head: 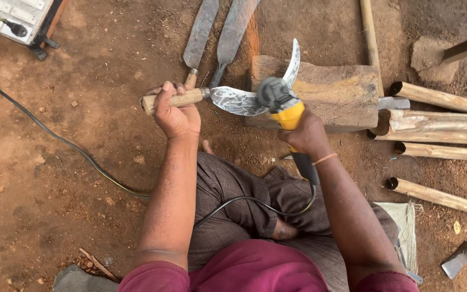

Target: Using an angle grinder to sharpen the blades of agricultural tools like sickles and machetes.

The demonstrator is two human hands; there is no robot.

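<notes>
L hand [177,116] grips sickle [233,101] handle, R hand [306,135] grips grinder [285,105] on blade over block [341,92], center frame; 2 blades [201,32] above, poles [439,121] right.

maroon sleeves, grey checked trousers, orange wristband [325,158]

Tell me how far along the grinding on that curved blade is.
Underway. The left hand grips the wooden handle; the right hand presses the yellow angle grinder on the curved blade, sparks flying. Its ground face shines. Two straight blades lie beyond, their state unclear.
</notes>
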